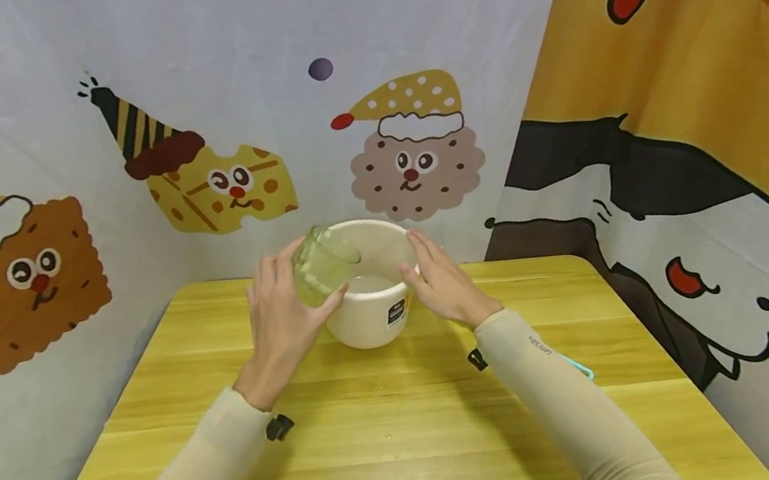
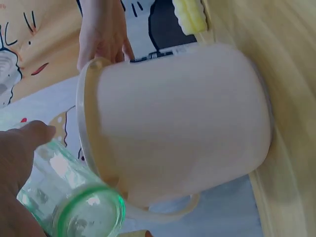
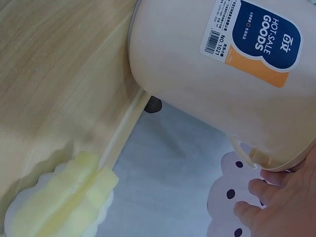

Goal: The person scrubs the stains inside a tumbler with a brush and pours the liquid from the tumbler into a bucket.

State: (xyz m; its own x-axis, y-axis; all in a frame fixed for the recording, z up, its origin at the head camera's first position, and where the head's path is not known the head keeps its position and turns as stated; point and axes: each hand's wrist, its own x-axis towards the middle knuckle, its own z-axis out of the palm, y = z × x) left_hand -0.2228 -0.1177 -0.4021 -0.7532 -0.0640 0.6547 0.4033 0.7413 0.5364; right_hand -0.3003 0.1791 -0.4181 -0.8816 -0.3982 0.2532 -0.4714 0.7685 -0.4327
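Observation:
My left hand (image 1: 279,308) grips a clear green glass (image 1: 321,269), fingers on one side and thumb on the other. The glass is tilted, its mouth leaning right over the rim of a cream plastic bucket (image 1: 367,328). In the left wrist view the thick base of the glass (image 2: 91,212) shows beside the bucket. On the bucket's right side, my right hand (image 1: 445,281) holds the rim with thumb and fingers. The right wrist view shows its fingers by the handle joint, near the bucket's label (image 3: 266,37). Some shallow, pale contents (image 1: 370,283) show inside the bucket.
A yellow and white sponge head (image 3: 61,202) lies on the wooden table (image 1: 356,457) to the right of the bucket. A light-blue loop (image 1: 579,367) pokes out beyond the right sleeve. A cartoon-printed curtain (image 1: 293,7) hangs close behind the table and along its right side.

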